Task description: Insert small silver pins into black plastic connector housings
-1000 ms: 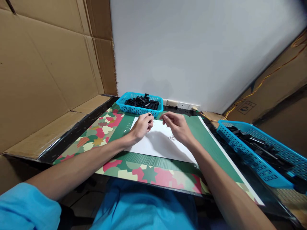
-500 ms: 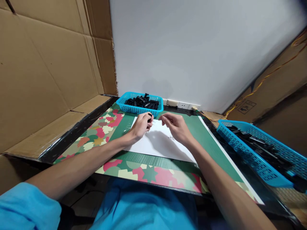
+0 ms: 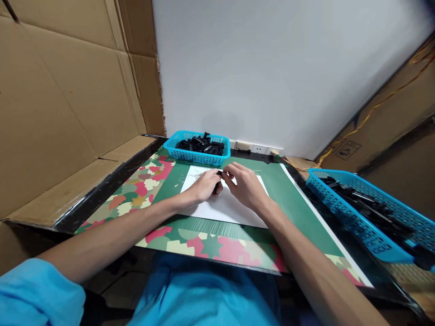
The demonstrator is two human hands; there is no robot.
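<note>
Over a white sheet (image 3: 220, 209) on the green mat, my left hand (image 3: 205, 185) is closed around a small black part (image 3: 216, 188). My right hand (image 3: 242, 181) meets it from the right, its thumb and fingers pinched together at the upper end of the black part. Whatever is between those right fingertips is too small to make out. Tiny dark pieces (image 3: 195, 174) lie on the sheet behind my left hand.
Behind my hands a blue basket (image 3: 197, 156) holds many black parts. Another blue basket (image 3: 360, 227) with longer black parts stands at the right. Cardboard (image 3: 68, 90) walls the left side; sockets (image 3: 258, 149) line the back wall.
My left hand has moved slightly right and down with the black part. My right fingers, apart from it before, now meet its upper end.
</note>
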